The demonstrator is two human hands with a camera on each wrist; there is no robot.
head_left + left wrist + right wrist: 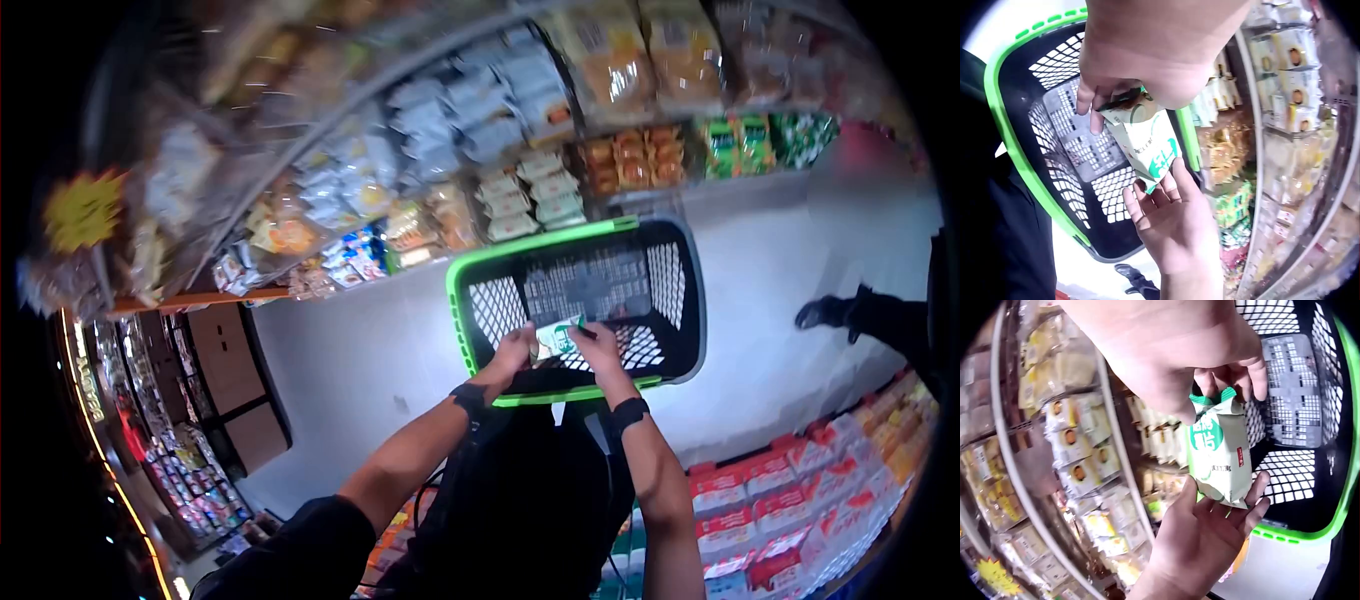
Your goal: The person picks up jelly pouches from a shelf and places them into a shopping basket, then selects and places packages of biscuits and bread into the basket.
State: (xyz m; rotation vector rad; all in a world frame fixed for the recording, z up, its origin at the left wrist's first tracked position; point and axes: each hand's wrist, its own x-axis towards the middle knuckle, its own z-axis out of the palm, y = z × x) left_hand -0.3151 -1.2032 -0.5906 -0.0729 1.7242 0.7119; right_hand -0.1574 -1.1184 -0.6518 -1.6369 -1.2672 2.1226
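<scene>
Over a black shopping basket with a bright green rim (457, 300), both hands hold one small snack packet (557, 341). It is pale with green print and a crimped green end, as the right wrist view shows of the packet (1225, 453). My left hand (513, 352) grips the plain end, thumb on one side and fingers beneath. The green end is pinched by my right hand (599, 347), thumb and fingertips at the crimped seam. In the left wrist view, the left hand (1147, 56) hides part of the packet's near end.
Shelves of packaged snacks (530, 200) run along the far side of the aisle. Red and white cartons (760, 500) are stacked at the lower right. Another person's dark-clothed leg (885, 318) stands on the pale floor (340, 370) at the right.
</scene>
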